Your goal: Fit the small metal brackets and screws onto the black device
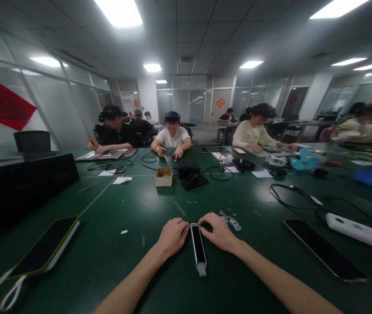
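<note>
Between my hands lies a slim, long device (pixel 199 245) with a dark face, a pale frame and a grey piece at its near end. My left hand (pixel 173 237) has its fingers closed at the far left corner of it, and a ring shows on one finger. At the opposite corner, the bent thumb and fingers of my right hand (pixel 218 231) grip the device's edge. What the fingertips press on is too small to make out. Just beyond my right hand sit small metal parts (pixel 235 224) and several little rings (pixel 221 213).
A phone (pixel 325 249) and a white power strip (pixel 359 233) lie to the right, a green-edged phone (pixel 47 246) to the left. Ahead stand a small open box (pixel 164 178) and a black case (pixel 188 169). Several people sit across the green table (pixel 107 244).
</note>
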`<state>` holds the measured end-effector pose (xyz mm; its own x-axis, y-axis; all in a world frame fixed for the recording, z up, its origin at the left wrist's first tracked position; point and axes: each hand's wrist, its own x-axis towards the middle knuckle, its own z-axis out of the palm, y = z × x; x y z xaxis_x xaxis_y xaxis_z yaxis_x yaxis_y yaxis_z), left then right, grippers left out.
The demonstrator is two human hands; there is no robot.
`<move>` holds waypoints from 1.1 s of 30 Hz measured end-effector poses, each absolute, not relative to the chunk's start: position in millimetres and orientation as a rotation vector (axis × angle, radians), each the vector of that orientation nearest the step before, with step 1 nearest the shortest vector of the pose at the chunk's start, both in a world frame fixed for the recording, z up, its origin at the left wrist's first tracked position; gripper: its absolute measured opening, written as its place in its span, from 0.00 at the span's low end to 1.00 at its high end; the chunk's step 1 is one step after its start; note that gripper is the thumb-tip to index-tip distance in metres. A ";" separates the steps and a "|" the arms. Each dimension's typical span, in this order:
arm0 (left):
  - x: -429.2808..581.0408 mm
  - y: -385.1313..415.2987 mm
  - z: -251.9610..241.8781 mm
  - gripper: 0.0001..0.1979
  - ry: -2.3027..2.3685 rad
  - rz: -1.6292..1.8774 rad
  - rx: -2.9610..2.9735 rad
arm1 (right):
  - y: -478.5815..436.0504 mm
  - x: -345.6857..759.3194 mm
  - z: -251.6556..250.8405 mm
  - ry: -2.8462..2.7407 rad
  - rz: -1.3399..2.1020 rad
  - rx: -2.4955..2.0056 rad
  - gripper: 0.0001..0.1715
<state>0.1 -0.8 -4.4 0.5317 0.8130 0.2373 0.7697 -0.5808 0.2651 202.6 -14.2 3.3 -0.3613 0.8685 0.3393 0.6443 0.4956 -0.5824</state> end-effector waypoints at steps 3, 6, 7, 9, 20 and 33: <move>-0.6 0.5 -6.2 0.14 1.346 0.535 2.633 | -15.1 202.0 5.5 -2.124 0.451 -1.270 0.06; -0.5 0.3 -6.2 0.14 1.342 0.545 2.617 | -13.8 202.4 3.3 -2.132 0.427 -1.302 0.06; -0.2 0.0 -6.0 0.14 1.345 0.545 2.612 | -13.2 202.5 1.9 -2.137 0.419 -1.311 0.05; 0.5 -0.5 -5.3 0.13 1.348 0.547 2.604 | -12.7 202.1 -0.7 -2.147 0.399 -1.322 0.05; 1.1 -3.3 -0.3 0.13 1.344 0.541 2.569 | 10.9 247.1 12.3 -2.116 0.083 -1.333 0.10; 2.1 -5.9 1.1 0.11 1.397 0.588 2.520 | 38.0 308.7 -6.7 -2.363 0.143 -1.510 0.14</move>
<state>2.1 -5.9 1.1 0.4739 0.8460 0.2445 0.7660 -0.5330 0.3595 308.7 38.0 -6.7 -0.3823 0.8967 0.2229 0.8633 0.4327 -0.2597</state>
